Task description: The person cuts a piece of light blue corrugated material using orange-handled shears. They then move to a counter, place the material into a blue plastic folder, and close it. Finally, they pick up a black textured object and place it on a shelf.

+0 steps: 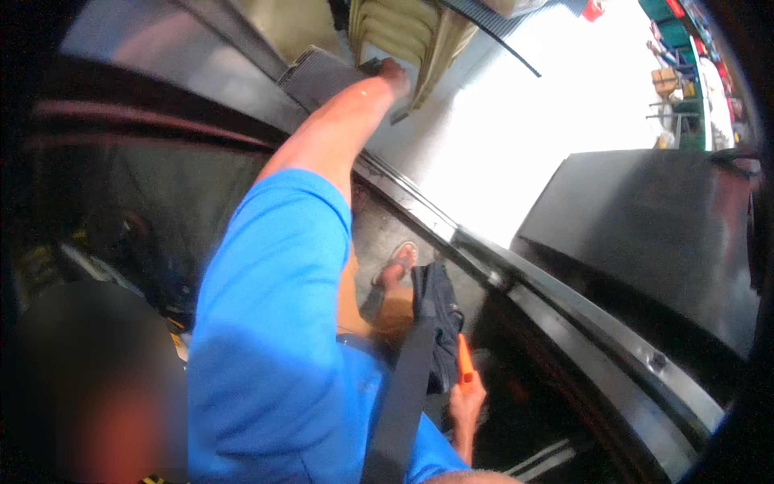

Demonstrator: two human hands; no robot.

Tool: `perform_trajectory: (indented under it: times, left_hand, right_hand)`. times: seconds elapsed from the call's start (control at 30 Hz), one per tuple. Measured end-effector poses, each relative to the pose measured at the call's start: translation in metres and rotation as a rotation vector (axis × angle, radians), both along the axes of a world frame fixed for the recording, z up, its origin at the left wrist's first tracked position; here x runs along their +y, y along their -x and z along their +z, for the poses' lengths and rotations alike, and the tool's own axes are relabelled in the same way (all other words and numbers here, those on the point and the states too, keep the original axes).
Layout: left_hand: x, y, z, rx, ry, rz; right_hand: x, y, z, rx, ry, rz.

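My left arm, in a blue sleeve, stretches out toward the top of the view. At its end my left hand [393, 78] is closed beside a stack of beige plastic chairs [395, 28]; a small dark thing shows at its fingers, too unclear to name. Low down, my right hand [468, 397] is wrapped round a slim orange object [464, 359], whose kind I cannot tell. It points up beside a black bag [435, 323], which hangs on a wide dark strap [401, 403] across my body.
A metal door track [435, 218] runs diagonally across the floor. Right of it stands a large dark panel [645, 234]. A person [101, 387], blurred, is close at lower left. Shelves with mixed goods [693, 73] line the far right. My sandalled foot [401, 258] is near the track.
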State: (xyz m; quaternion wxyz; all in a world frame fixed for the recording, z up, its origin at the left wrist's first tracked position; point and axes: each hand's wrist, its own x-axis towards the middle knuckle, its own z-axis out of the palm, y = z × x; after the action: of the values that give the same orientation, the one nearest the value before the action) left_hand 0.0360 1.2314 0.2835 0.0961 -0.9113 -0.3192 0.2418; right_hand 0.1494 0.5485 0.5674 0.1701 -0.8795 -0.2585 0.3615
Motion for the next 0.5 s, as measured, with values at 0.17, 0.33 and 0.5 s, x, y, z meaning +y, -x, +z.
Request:
perform_trajectory:
  times: [0.17, 0.33, 0.5]
  left_hand:
    - [0.018, 0.015, 0.012, 0.056, 0.096, 0.055]
    - [0.061, 0.027, 0.046, -0.105, 0.203, 0.279]
    - [0.061, 0.068, -0.003, -0.273, -0.138, -0.130]
  right_hand:
    - [0.051, 0.033, 0.005, 0.057, -0.021, -0.202]
    - [0.101, 0.050, -0.001, 0.207, -0.032, -0.356]
    - [0.178, 0.029, 0.009, 0.401, -0.130, -0.296]
